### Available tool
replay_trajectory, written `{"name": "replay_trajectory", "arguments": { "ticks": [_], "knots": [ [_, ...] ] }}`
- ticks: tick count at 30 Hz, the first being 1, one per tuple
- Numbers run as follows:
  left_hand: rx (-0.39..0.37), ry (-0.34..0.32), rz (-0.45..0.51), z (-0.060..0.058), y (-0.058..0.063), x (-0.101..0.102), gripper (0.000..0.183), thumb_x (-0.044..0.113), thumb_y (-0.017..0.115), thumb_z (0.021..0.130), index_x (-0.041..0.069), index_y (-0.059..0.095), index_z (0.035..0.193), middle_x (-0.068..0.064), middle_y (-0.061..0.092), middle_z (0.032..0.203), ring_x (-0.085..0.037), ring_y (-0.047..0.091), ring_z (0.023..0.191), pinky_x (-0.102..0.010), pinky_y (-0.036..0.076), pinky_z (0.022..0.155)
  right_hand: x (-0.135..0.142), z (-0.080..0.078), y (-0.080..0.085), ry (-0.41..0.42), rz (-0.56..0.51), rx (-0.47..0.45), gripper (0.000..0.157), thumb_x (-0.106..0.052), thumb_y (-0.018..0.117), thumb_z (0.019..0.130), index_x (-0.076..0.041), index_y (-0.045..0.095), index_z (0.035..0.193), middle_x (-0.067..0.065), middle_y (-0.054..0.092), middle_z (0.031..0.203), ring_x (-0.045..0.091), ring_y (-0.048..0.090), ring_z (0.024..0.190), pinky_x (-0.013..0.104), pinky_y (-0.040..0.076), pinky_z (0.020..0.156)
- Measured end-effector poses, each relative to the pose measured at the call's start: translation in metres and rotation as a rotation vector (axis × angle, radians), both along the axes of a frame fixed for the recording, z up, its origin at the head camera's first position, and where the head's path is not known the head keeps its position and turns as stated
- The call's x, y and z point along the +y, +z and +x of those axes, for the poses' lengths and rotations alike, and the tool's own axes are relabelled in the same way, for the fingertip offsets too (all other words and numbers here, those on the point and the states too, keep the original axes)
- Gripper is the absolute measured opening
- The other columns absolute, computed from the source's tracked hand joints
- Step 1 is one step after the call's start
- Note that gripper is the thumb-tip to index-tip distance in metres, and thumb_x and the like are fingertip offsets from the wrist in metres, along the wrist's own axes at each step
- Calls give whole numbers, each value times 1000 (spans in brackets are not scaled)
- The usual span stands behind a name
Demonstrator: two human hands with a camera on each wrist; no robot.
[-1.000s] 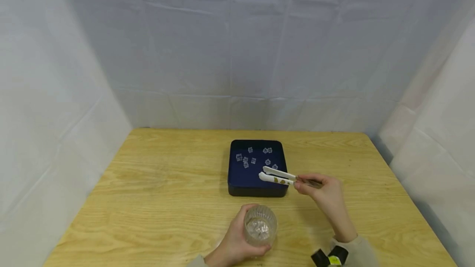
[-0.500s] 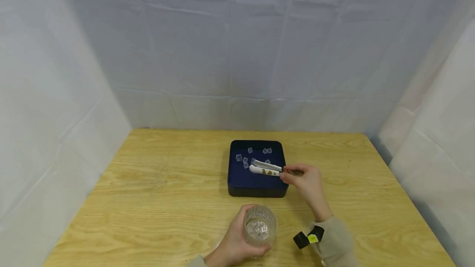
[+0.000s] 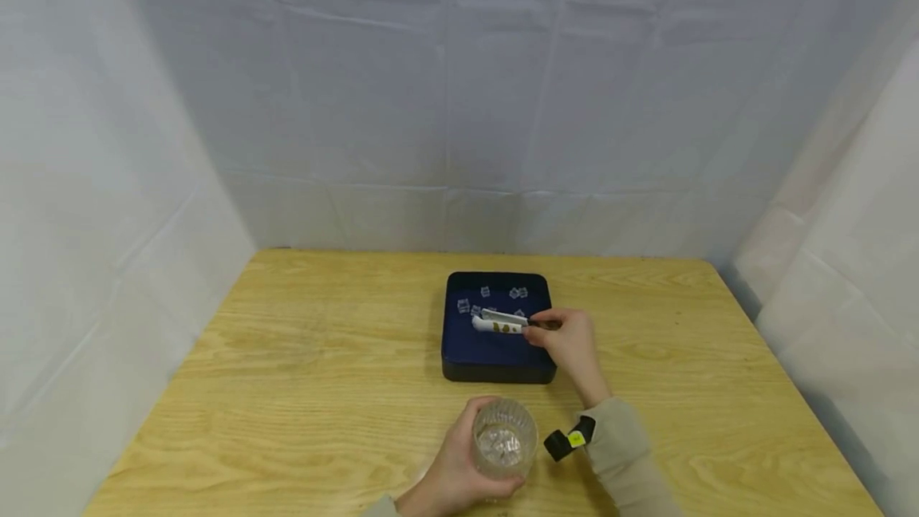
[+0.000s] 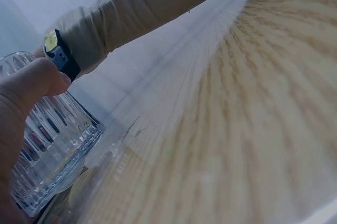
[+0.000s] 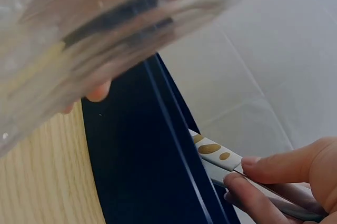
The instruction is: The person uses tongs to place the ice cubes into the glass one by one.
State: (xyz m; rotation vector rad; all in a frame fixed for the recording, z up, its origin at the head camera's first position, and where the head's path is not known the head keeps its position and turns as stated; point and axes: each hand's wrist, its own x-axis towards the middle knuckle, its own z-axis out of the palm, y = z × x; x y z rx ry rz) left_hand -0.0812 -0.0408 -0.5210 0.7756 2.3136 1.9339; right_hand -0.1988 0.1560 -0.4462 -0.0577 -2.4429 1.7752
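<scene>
My left hand (image 3: 455, 465) holds a clear ribbed glass (image 3: 505, 461) by its side, with clear pieces at its bottom. In the left wrist view the thumb lies across the ribbed glass (image 4: 58, 139). Thumb and fingers of my right hand (image 3: 574, 349) pinch white tongs with gold spots (image 3: 502, 327). The tong tips are over the dark blue square tray (image 3: 495, 372), among small clear ice-like cubes (image 3: 463, 306). Whether a cube sits between the tips cannot be made out. In the right wrist view the tray wall hides the tips of the tongs (image 5: 210, 149).
The wooden table (image 3: 323, 373) surrounds the tray and glass. White sheeting (image 3: 445, 102) hangs behind and on both sides. A black device with a yellow label (image 3: 570, 439) is strapped on the right wrist. The blurred glass (image 5: 105, 50) crosses the right wrist view's upper left.
My right hand has moved left and slightly forward, carrying the tongs farther over the tray. The tips now look closer together. The left hand and glass have stayed in place.
</scene>
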Motion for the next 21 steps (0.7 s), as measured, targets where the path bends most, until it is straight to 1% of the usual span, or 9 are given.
{"name": "replay_trajectory", "arguments": {
  "ticks": [2,3,9,11,16,21],
  "knots": [
    [-20,0,1,0,0,0,87,21,94,65,21,43,135,-3,59,127,-20,58,113,-35,49,98,-3,-1,-1,-1,30,0,24,6,77,76,10,72,99,21,71,87,25,72,71,30,60,63],
    [-15,1,1,0,0,0,87,21,94,64,21,43,136,-3,59,127,-20,58,113,-35,49,98,-4,-2,-1,0,41,-1,24,6,77,75,10,72,98,20,71,87,24,72,71,29,60,63],
    [70,10,13,0,-4,1,87,16,93,64,15,44,135,-8,61,123,-23,60,110,-35,50,96,-10,-4,-2,0,83,13,23,8,77,73,11,72,96,19,70,84,25,71,70,29,59,62],
    [78,11,17,0,-4,1,86,16,93,64,14,44,135,-8,61,123,-23,60,109,-35,50,96,-10,-5,-3,-2,96,22,22,9,77,73,11,72,95,18,70,83,24,71,69,28,59,61],
    [45,10,15,0,-3,1,87,17,94,63,17,44,135,-5,61,124,-22,60,111,-35,49,97,-10,-7,-6,1,139,31,21,7,78,74,10,73,94,16,71,80,20,69,66,27,58,59],
    [67,7,10,0,-3,1,87,17,94,64,16,44,135,-6,60,124,-23,60,111,-35,50,97,-10,-6,-8,22,175,52,20,6,78,75,9,73,94,16,71,80,19,69,65,26,57,58]
  ]
}}
